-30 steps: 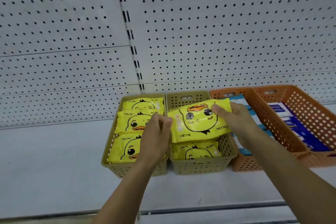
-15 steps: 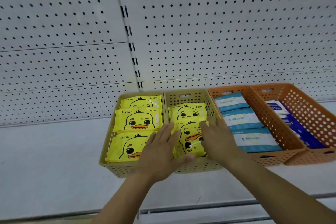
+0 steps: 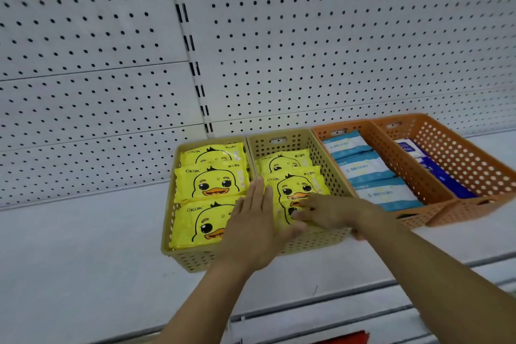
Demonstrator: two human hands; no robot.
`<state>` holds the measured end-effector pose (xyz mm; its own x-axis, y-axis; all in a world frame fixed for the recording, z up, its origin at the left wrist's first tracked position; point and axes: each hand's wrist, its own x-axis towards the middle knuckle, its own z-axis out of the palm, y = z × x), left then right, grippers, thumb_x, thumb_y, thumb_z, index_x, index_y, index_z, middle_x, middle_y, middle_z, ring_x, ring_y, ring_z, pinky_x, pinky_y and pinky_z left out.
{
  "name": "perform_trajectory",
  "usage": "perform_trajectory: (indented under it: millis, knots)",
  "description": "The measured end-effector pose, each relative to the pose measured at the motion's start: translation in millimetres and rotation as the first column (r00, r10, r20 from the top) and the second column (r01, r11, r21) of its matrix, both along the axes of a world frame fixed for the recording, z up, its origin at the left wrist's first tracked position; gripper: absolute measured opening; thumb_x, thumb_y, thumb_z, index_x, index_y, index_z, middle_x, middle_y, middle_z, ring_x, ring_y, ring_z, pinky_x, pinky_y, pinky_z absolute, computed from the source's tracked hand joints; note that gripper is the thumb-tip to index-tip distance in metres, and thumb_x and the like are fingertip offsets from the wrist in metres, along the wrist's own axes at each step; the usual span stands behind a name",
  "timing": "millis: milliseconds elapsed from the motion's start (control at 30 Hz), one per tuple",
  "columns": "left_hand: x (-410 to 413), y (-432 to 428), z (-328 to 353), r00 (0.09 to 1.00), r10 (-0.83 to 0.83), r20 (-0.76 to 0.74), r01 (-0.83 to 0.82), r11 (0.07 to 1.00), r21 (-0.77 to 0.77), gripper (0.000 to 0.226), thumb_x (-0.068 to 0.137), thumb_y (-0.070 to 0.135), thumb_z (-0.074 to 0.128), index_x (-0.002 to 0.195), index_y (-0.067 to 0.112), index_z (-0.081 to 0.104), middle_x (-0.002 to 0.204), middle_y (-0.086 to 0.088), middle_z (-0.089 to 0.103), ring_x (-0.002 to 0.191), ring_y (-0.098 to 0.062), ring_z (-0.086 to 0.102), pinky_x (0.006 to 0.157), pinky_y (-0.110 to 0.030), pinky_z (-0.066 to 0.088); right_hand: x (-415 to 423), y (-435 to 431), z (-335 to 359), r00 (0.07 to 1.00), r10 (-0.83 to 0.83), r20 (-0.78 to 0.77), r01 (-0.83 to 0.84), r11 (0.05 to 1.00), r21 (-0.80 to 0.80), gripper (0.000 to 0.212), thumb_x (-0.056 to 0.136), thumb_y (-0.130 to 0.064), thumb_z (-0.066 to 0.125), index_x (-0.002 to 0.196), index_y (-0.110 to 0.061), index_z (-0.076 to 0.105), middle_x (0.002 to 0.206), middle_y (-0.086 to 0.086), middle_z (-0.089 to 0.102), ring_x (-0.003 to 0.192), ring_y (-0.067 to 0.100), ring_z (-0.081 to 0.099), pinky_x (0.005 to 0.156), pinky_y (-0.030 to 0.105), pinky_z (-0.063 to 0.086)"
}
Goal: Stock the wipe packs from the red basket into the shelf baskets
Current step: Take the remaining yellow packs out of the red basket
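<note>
At the bottom edge I see a red sliver [image 3: 346, 337], unidentifiable. Above it, over the shelf [image 3: 83, 246], the left grip [image 3: 255, 232] is wide, fingers straight, holding nothing, across the divide between 2 tan baskets [image 3: 169, 232]. The right grip [image 3: 328, 212], also wide, presses spread fingers on the front duck pack [image 3: 280, 209] in the right tan basket [image 3: 331, 176]. 3 duck packs [image 3: 206, 184] fill the left one. Beyond, 2 orange baskets [image 3: 413, 176] hold blue-and-white packs [image 3: 365, 167] against the pegboard [image 3: 307, 50].
</note>
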<state>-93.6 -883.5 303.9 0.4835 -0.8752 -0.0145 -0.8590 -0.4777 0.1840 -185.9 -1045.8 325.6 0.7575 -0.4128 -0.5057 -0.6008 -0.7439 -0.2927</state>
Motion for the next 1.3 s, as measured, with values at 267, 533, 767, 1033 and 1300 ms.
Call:
perform_trajectory:
  millis: [267,533,767,1033,1300]
  knots:
    - [-17.2,61.6,-18.7,0.990,-0.079,0.121,0.109,0.956,-0.271,0.065,0.094,0.058,0.035,0.148,0.022,0.036,0.154,0.007,0.036,0.143,-0.014,0.030,0.119,-0.034,0.017,-67.0,85.1,-51.6,0.714,0.173,0.678,0.244,0.847,-0.473,0.045,0.091,-0.041,0.039,0.124,-0.020,0.060,0.132,0.003,0.057,0.125,0.024,0.051,0.101,0.043,0.040]
    - [-82.1,167.4,-43.9,0.987,-0.118,-0.106,0.064,0.908,-0.415,0.044,0.097,0.050,0.045,0.137,0.032,0.048,0.134,0.014,0.055,0.121,-0.009,0.051,0.100,-0.024,0.038,-149.0,206.1,-84.1,0.615,-0.144,0.775,0.275,0.961,-0.040,0.039,0.098,-0.034,0.045,0.136,-0.035,0.044,0.143,-0.024,0.032,0.128,-0.007,0.030,0.100,0.021,0.035]
    - [-140.4,314.5,-76.0,0.951,0.008,-0.308,-0.073,0.977,-0.201,0.036,0.097,0.051,0.044,0.131,0.041,0.049,0.110,0.022,0.065,0.092,0.002,0.061,0.077,-0.022,0.049,-201.5,323.4,-127.5,0.657,-0.356,0.665,0.303,0.932,0.200,0.023,0.094,-0.026,0.055,0.115,-0.029,0.063,0.100,-0.022,0.062,0.091,-0.001,0.060,0.079,0.021,0.048]
    - [-154.9,478.7,-133.7,0.876,0.250,-0.413,-0.217,0.968,0.124,0.039,0.096,0.047,0.048,0.132,0.032,0.053,0.121,0.008,0.067,0.112,-0.013,0.062,0.086,-0.029,0.050,-213.2,451.6,-166.7,0.840,-0.313,0.443,0.177,0.931,0.320,0.026,0.094,-0.022,0.056,0.119,-0.024,0.060,0.105,-0.012,0.060,0.100,0.007,0.058,0.086,0.016,0.042]
    - [-120.6,621.8,-163.2,0.660,0.482,-0.576,-0.418,0.873,0.252,0.042,0.094,0.041,0.055,0.133,0.024,0.054,0.125,0.002,0.066,0.114,-0.015,0.061,0.094,-0.030,0.049,-136.7,565.0,-184.5,0.952,-0.055,0.302,-0.035,0.958,0.284,0.028,0.093,-0.033,0.053,0.120,-0.033,0.058,0.114,-0.015,0.063,0.107,0.006,0.059,0.093,0.032,0.048]
